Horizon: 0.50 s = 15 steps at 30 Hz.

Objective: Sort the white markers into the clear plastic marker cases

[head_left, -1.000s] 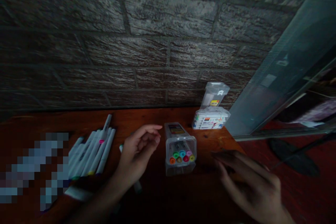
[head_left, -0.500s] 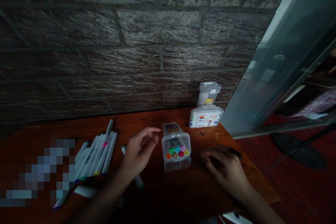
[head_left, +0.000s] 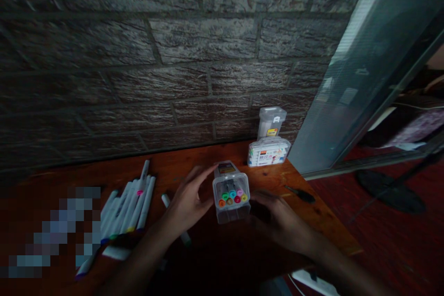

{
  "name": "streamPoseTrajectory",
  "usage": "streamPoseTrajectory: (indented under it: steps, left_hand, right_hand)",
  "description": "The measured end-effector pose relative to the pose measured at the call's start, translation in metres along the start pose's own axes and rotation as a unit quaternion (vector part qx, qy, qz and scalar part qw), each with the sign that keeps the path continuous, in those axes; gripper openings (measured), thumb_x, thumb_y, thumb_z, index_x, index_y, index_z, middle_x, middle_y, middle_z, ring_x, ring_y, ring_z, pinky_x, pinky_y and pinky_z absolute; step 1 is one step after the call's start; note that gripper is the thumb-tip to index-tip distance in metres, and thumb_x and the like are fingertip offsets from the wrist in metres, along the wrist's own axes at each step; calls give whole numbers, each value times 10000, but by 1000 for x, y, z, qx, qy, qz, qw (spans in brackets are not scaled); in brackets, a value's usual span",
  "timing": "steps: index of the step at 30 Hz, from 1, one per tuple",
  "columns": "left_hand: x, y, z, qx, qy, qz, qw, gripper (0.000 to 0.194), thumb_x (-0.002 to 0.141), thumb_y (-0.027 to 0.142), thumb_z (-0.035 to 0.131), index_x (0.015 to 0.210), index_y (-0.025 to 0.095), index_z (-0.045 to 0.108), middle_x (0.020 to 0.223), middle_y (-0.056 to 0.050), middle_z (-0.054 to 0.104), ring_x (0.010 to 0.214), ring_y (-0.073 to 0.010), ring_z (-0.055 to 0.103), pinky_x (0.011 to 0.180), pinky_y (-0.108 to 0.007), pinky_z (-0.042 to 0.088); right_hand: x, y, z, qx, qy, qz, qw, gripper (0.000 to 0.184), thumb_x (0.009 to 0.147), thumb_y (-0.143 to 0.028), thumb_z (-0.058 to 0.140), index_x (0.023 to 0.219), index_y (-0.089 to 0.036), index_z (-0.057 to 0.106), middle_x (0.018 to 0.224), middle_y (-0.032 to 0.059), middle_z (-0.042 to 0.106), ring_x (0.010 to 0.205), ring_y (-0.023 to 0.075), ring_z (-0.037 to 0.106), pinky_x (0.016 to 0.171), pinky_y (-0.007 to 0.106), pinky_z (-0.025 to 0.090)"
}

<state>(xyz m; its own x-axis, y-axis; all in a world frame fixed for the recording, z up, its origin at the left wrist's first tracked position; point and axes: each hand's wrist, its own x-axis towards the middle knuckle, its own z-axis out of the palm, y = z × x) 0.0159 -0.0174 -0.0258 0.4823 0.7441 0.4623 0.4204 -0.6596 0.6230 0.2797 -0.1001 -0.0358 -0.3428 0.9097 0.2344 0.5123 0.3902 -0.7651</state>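
A clear plastic box (head_left: 231, 203) holding several markers with coloured caps lies on the wooden table (head_left: 277, 180), open end towards me. My left hand (head_left: 189, 201) is at the box's left side, fingers stretched out and touching or nearly touching it. My right hand (head_left: 277, 222) is in shadow close to the box's right side, fingers reaching towards it. Neither hand clearly grips the box. A single green-capped marker (head_left: 182, 236) lies partly under my left hand.
Several white markers (head_left: 130, 203) lie side by side at the left. A full marker case (head_left: 268, 151) and an upright clear box (head_left: 271, 122) stand by the brick wall (head_left: 173, 55). A dark pen-like thing (head_left: 301, 194) lies at the right, near the table edge. A glass panel (head_left: 347, 92) rises at the right.
Both hands have closed in on the clear marker box from either side. My right hand came in from the lower right. The view has shifted slightly.
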Motion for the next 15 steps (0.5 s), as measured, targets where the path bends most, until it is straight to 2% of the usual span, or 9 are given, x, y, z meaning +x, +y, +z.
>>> streamPoseTrajectory:
  steps: [4, 7, 10, 15]
  left_hand:
    - [-1, -1, 2, -6, -15, 16, 1000, 735, 850, 68, 737, 1510, 308, 520, 1468, -108, 595, 1351, -302, 576, 1125, -562, 490]
    - [-2, -3, 3, 7, -14, 28, 999, 723, 868, 69, 731, 1511, 325, 522, 1483, -101, 595, 1372, -300, 565, 1144, -568, 477]
    - [-3, -3, 2, 29, -12, 37, 999, 717, 875, 70, 721, 1514, 331, 524, 1484, -96, 601, 1373, -299, 564, 1138, -560, 482]
    - [-3, 2, 0, 40, -35, 43, 998, 776, 823, 179, 821, 1527, 307, 520, 1499, -113, 596, 1379, -326, 550, 1142, -568, 468]
  right_hand:
    - [5, -3, 0, 1, -14, -1, 1000, 268, 1007, -168, 596, 1234, -215, 730, 1196, 107, 759, 1126, 265, 714, 1009, 456, 566]
    - [4, 0, 0, 1, -23, -1, 1000, 260, 1039, -203, 552, 1242, -210, 715, 1213, 118, 753, 1143, 275, 708, 1017, 458, 558]
    - [2, 4, -3, 0, -22, -1, 1000, 258, 1067, -261, 516, 1226, -207, 712, 1185, 114, 763, 1096, 274, 723, 962, 429, 582]
    - [1, 6, -14, -13, -21, -6, 1000, 310, 1091, -372, 470, 1132, -220, 737, 1054, 81, 789, 961, 251, 744, 874, 381, 605]
